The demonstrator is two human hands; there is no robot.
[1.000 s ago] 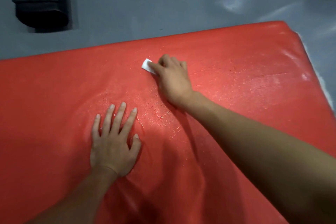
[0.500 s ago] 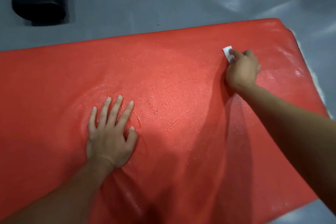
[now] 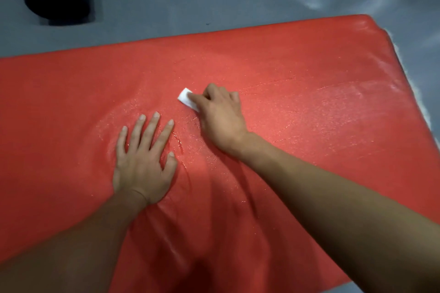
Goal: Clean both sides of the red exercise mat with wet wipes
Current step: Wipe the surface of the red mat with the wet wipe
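Mat (image 3: pixel 309 74) flat on floor. Left hand (image 3: pixel 142 162) spread, pressing it; right hand (image 3: pixel 220 114) pinching wipe (image 3: pixel 187 98) mid-mat. Risks: left edge skipped, wipe drying out, underside forgotten.

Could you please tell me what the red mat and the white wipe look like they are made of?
Red mat: probably vinyl-covered foam; glossy, finely textured, dimpling under the left hand. White wipe: seemingly soft folded nonwoven cloth, matte, pinched by the right hand.
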